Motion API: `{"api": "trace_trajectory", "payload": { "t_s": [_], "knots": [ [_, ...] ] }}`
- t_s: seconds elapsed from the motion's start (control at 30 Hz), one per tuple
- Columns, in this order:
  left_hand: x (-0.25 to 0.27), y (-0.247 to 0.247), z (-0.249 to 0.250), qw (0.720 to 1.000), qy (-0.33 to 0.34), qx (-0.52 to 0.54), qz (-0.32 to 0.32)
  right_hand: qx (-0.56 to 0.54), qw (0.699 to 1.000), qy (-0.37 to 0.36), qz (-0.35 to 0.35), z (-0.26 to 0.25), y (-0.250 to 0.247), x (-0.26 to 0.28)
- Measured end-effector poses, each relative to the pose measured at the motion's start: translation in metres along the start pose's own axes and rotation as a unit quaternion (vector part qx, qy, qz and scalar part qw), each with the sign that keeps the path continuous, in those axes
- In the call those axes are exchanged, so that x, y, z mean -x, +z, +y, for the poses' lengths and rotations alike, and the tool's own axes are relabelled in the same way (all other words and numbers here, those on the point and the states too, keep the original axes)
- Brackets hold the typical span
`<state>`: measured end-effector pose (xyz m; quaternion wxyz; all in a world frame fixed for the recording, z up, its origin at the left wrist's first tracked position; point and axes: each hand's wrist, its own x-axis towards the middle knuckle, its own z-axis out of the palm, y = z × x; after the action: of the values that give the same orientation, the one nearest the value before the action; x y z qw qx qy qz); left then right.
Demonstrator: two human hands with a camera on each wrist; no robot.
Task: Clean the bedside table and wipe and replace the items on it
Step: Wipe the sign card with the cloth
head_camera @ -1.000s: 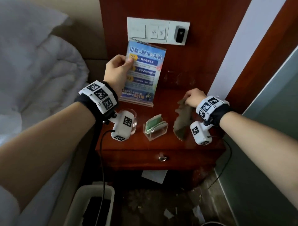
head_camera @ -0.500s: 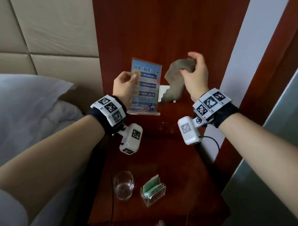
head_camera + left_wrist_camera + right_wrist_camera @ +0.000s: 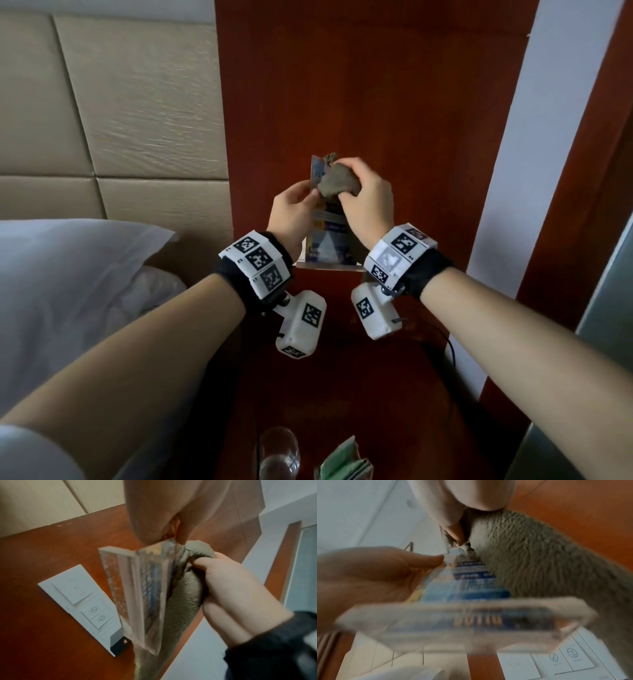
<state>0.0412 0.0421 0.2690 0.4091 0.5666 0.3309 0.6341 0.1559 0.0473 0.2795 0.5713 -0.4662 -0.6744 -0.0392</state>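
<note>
A clear acrylic sign holder [image 3: 325,240] with a blue leaflet is held up in front of the wooden wall panel. My left hand [image 3: 294,212] pinches its left edge near the top, and the stand's thick clear base [image 3: 120,588] points down. My right hand [image 3: 363,205] grips a bunched grey-green cloth [image 3: 337,183] and presses it against the leaflet's upper face. In the right wrist view the cloth [image 3: 530,561] lies against the stand [image 3: 471,622], which is blurred. Below, the red-brown bedside table [image 3: 376,411] holds a glass [image 3: 279,452] and a small clear holder of green packets [image 3: 346,462].
White switch plates and a black card slot [image 3: 82,609] sit on the wooden panel behind the stand. A bed with white pillow [image 3: 68,274] and padded beige headboard [image 3: 120,120] lies to the left. A black cable [image 3: 445,339] runs at the table's right.
My left hand has lifted the sign holder off the table and higher. My right hand raised the cloth from the tabletop and has brought it left onto the sign's face.
</note>
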Motion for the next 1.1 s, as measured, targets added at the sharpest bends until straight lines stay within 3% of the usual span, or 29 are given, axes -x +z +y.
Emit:
{"api": "trace_trajectory", "payload": {
  "t_s": [0.13, 0.27, 0.37, 0.6, 0.73, 0.93, 1.1],
  "knots": [
    [-0.007, -0.010, 0.000, 1.000, 0.002, 0.018, -0.018, 0.047, 0.995, -0.063, -0.068, 0.004, 0.011, 0.006],
    [-0.005, -0.020, -0.007, 0.999, -0.005, 0.012, -0.032, 0.096, 0.990, -0.042, -0.094, 0.016, 0.015, -0.001],
    [-0.004, -0.024, -0.012, 0.999, -0.012, 0.010, -0.028, 0.045, 0.994, -0.035, -0.098, 0.020, 0.021, 0.001],
    [-0.020, -0.039, -0.007, 0.997, -0.023, 0.067, 0.039, 0.030, 0.966, -0.148, -0.211, 0.020, 0.033, 0.036],
    [-0.022, -0.043, -0.006, 0.999, -0.008, 0.031, 0.039, 0.124, 0.952, -0.204, -0.193, 0.025, 0.034, 0.041],
    [-0.017, -0.044, -0.008, 1.000, -0.011, 0.014, 0.013, 0.163, 0.971, -0.093, -0.148, 0.020, 0.027, 0.016],
    [-0.013, -0.043, -0.012, 1.000, 0.005, 0.014, 0.024, 0.133, 0.980, -0.063, -0.134, 0.021, 0.024, 0.002]
  ]
}}
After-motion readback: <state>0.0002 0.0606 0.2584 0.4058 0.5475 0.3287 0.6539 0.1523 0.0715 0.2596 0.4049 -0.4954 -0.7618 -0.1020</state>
